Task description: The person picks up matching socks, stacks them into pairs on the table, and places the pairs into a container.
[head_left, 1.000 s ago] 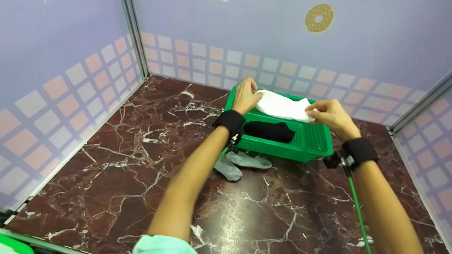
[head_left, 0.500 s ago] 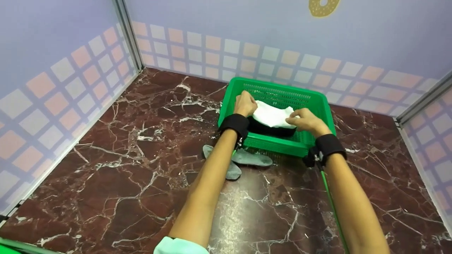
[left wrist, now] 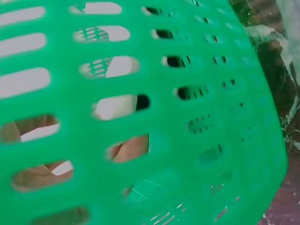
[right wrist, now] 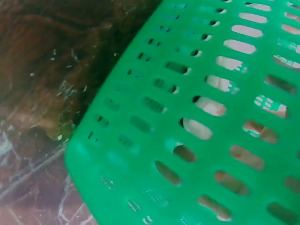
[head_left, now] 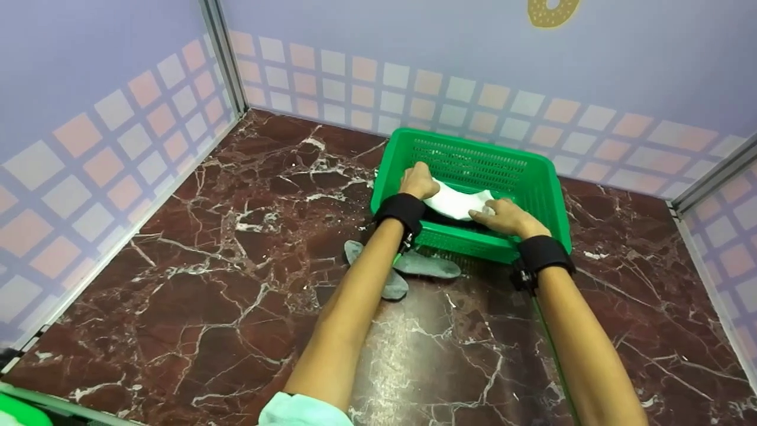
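Note:
Down inside the green basket (head_left: 559, 195), a white sock (head_left: 454, 202) is stretched between both hands. My left hand (head_left: 419, 181) grips its left end, and my right hand (head_left: 502, 215) pinches the right end. Beneath it lies a black sock (head_left: 443, 221), mostly covered by the white one. Both wrist views look through the slotted basket wall (left wrist: 173, 136), where only bits of white and black cloth and fingers show.
Grey socks (head_left: 429, 265) lie on the dark red marbled tabletop (head_left: 236, 331) in front of the basket, partly behind the left forearm. Tiled-pattern walls enclose the back and sides. Something green (head_left: 23, 409) shows at the lower left corner.
Both hands have lowered the white sock from above the basket down into it, over the black sock. The right hand has come closer to the left. The view has tilted down slightly.

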The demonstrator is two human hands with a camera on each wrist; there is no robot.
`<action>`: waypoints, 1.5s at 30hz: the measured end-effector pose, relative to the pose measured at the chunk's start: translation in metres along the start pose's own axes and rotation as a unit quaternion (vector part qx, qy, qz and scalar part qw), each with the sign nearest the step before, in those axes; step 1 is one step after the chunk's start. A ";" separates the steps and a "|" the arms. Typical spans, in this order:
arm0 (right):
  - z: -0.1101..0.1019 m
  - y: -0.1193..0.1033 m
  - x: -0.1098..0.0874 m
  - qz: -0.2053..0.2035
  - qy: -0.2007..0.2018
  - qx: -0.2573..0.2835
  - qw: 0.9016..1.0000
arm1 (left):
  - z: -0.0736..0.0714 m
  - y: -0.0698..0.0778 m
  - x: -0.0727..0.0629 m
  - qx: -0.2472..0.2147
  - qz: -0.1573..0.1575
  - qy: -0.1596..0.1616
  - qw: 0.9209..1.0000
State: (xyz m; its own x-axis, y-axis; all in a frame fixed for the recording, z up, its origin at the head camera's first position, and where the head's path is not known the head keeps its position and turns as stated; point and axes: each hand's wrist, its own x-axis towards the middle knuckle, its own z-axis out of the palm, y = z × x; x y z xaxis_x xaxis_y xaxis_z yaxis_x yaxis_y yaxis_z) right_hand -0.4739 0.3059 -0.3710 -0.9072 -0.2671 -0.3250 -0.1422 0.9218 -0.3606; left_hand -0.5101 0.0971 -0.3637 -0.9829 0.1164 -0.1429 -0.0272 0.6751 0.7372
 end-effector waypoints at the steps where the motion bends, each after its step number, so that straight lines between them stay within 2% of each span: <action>1: -0.001 -0.002 -0.003 0.001 0.013 -0.004 1.000 | -0.001 0.002 -0.003 0.000 0.007 0.002 1.000; 3: -0.003 -0.008 -0.010 -0.005 0.048 -0.010 0.999 | -0.004 0.005 -0.010 0.001 0.031 0.014 0.999; 5: -0.002 -0.014 -0.017 -0.025 0.097 -0.011 0.995 | -0.007 0.006 -0.021 0.012 0.073 0.033 0.997; 8: 0.005 -0.027 -0.032 -0.082 0.185 0.000 0.979 | -0.014 0.001 -0.042 0.047 0.147 0.058 0.986; 10: 0.013 -0.037 -0.041 -0.133 0.252 -0.001 0.959 | -0.019 -0.007 -0.058 0.068 0.192 0.078 0.976; 11: 0.018 -0.042 -0.045 -0.161 0.285 -0.005 0.945 | -0.021 -0.012 -0.066 0.078 0.210 0.089 0.970; 13: 0.030 -0.055 -0.053 -0.220 0.347 -0.024 0.912 | -0.025 -0.023 -0.083 0.087 0.236 0.118 0.961; 15: 0.043 -0.069 -0.059 -0.281 0.394 -0.047 0.874 | -0.028 -0.035 -0.102 0.089 0.256 0.159 0.949; 17: 0.060 -0.086 -0.061 -0.343 0.403 -0.061 0.846 | -0.031 -0.050 -0.119 0.093 0.270 0.208 0.935; 18: 0.069 -0.095 -0.062 -0.369 0.395 -0.067 0.839 | -0.033 -0.056 -0.127 0.091 0.276 0.228 0.929; 19: 0.077 -0.102 -0.062 -0.389 0.382 -0.071 0.835 | -0.034 -0.062 -0.134 0.090 0.283 0.248 0.922; 21: 0.093 -0.114 -0.059 -0.408 0.345 -0.080 0.842 | -0.035 -0.071 -0.146 0.092 0.295 0.271 0.912; 23: 0.108 -0.121 -0.054 -0.387 0.313 -0.096 0.862 | -0.032 -0.079 -0.153 0.093 0.293 0.267 0.913; 25: 0.120 -0.123 -0.047 -0.348 0.291 -0.115 0.884 | -0.028 -0.087 -0.157 0.098 0.279 0.248 0.922; 28: 0.132 -0.122 -0.036 -0.288 0.266 -0.135 0.910 | -0.021 -0.098 -0.160 0.101 0.249 0.211 0.940; 30: 0.135 -0.122 -0.033 -0.270 0.253 -0.129 0.920 | -0.018 -0.104 -0.162 0.097 0.235 0.197 0.947; 32: 0.133 -0.117 -0.034 -0.270 0.245 -0.110 0.925 | -0.015 -0.107 -0.162 0.087 0.232 0.182 0.952; 34: 0.129 -0.113 -0.038 -0.289 0.243 -0.077 0.923 | -0.013 -0.109 -0.163 0.075 0.237 0.161 0.955; 37: 0.122 -0.107 -0.049 -0.331 0.260 -0.032 0.907 | -0.014 -0.110 -0.165 0.055 0.258 0.103 0.959; 41: 0.111 -0.100 -0.070 -0.361 0.299 0.036 0.883 | -0.012 -0.109 -0.167 0.037 0.293 0.012 0.955; 43: 0.105 -0.100 -0.085 -0.367 0.318 0.077 0.871 | -0.007 -0.106 -0.169 0.032 0.302 -0.013 0.953; 45: 0.101 -0.101 -0.101 -0.360 0.315 0.141 0.867 | -0.001 -0.103 -0.172 0.024 0.301 -0.029 0.953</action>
State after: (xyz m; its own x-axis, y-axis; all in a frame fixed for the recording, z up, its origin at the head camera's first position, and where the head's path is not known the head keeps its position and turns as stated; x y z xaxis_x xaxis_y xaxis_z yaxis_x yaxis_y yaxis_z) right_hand -0.3279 0.2117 -0.3903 -0.6729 -0.4563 0.5823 -0.7390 0.4505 -0.5009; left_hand -0.3388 0.0067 -0.4143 -0.8060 0.5323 0.2588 0.5482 0.5064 0.6656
